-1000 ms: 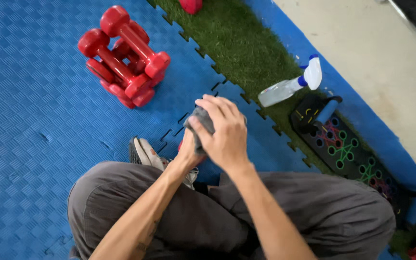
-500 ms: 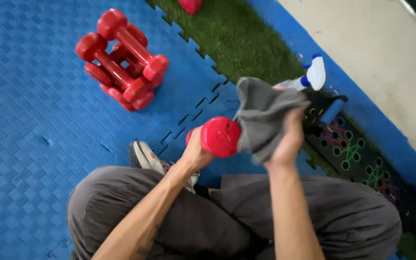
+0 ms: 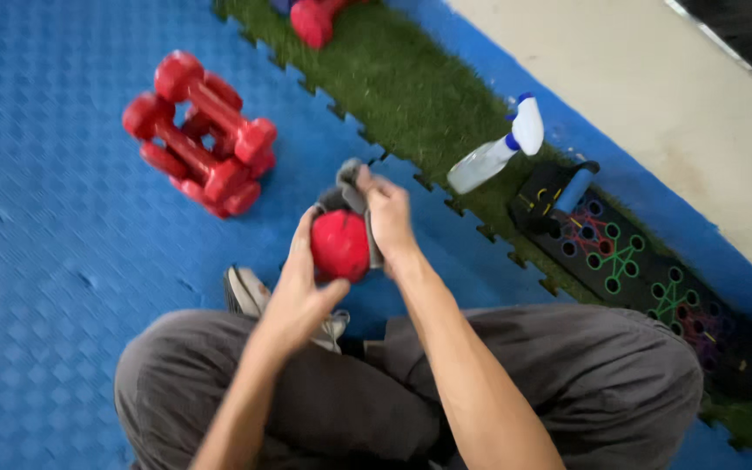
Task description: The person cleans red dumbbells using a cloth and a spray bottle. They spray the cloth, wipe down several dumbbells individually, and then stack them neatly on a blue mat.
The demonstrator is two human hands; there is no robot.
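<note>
A: So, what are the hands holding?

B: The left hand is wrapping its fingers tight around a red dumbbell. The right hand is pinching a gray cloth against the far side of that dumbbell. Both are up above the person's crossed legs.

A: How many dumbbells are there?

B: One is in the hands. A pile of red dumbbells is sitting on the blue mat, maybe five, but I cannot count them for sure. One more red weight is lying on the green grass strip.

A: Any bottles?

B: One clear spray bottle with a white and blue top is lying on the grass. Just beside it, one long black board with coloured rings is lying flat.
</note>
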